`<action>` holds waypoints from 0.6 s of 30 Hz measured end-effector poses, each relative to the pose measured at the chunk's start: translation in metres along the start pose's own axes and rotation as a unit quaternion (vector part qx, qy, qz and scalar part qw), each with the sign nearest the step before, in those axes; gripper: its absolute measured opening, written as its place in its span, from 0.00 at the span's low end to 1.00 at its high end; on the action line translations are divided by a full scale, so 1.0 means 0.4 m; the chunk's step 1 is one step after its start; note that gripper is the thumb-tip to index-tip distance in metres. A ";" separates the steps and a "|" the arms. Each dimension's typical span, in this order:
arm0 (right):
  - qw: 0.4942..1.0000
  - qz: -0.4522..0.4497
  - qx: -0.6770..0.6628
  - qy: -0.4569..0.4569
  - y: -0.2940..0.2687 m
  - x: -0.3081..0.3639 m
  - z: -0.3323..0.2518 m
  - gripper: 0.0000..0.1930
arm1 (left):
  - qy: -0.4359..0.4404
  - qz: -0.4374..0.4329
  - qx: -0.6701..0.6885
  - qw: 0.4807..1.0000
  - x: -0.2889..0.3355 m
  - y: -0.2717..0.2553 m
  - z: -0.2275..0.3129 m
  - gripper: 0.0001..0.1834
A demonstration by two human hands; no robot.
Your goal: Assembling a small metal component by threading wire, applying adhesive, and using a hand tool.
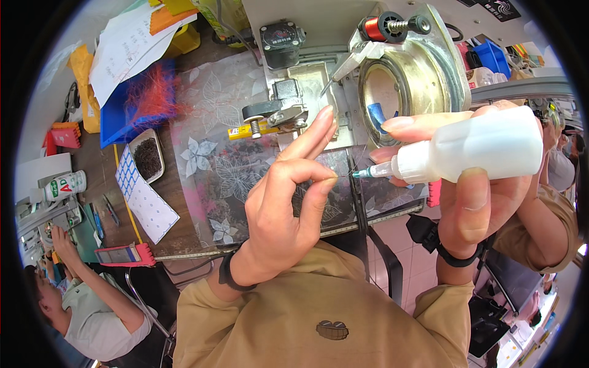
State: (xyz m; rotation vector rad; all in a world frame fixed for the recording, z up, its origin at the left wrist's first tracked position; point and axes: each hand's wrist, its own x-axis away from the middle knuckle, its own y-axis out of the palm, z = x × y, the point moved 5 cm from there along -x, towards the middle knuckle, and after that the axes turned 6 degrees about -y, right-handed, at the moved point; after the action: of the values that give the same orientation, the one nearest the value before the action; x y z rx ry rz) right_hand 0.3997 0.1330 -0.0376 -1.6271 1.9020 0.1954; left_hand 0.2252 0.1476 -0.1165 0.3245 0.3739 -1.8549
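Note:
My right hand (475, 211) grips a translucent white squeeze bottle (494, 144), tipped sideways so its teal needle nozzle (363, 173) points left. Close to that nozzle, the thumb and index finger of my left hand (282, 211) are pinched together, its other fingers stretched forward. Whatever lies in the pinch is too small to make out; faint hair-thin strands show near the fingertips. Beyond my hands stands a bench machine with a large metal ring (438, 73), a spool of red wire (374, 29) on top and a small clamp mechanism (285, 107) to its left.
A blue tray (113, 122) of tangled red wire stands at the left, beside a dish of small dark pieces (147, 156) and a patterned paper strip (150, 211). Pliers (111, 210) and a white bottle (65, 185) lie farther left. Another person (101, 313) sits there.

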 end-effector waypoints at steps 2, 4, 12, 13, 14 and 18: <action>1.000 0.022 -0.001 0.009 0.008 0.000 -0.005 0.29 | 0.000 -0.004 -0.009 1.000 -0.004 0.001 0.004 0.06; 0.999 0.045 0.002 0.014 -0.006 0.003 0.000 0.28 | 0.004 -0.008 -0.015 1.000 -0.005 0.003 0.010 0.06; 0.968 0.079 -0.213 0.106 -0.116 0.087 0.035 0.22 | -0.075 -0.017 -0.029 0.997 0.015 -0.008 0.009 0.02; 0.978 0.089 -0.157 0.100 -0.164 0.087 0.030 0.20 | -0.076 -0.022 -0.028 0.996 0.011 -0.004 0.012 0.02; 0.985 0.098 -0.106 0.095 -0.216 0.086 0.027 0.19 | -0.080 -0.025 -0.030 0.996 0.012 -0.003 0.013 0.02; 0.979 0.176 0.074 0.066 -0.395 0.035 0.027 0.14 | -0.091 -0.018 -0.028 0.995 0.027 -0.012 0.022 0.01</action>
State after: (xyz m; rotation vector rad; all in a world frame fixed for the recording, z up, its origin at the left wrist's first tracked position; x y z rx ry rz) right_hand 0.5504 0.0902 -0.0100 -1.2240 2.2416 0.0887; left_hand 0.2170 0.1361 -0.1123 0.1089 0.3077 -1.8872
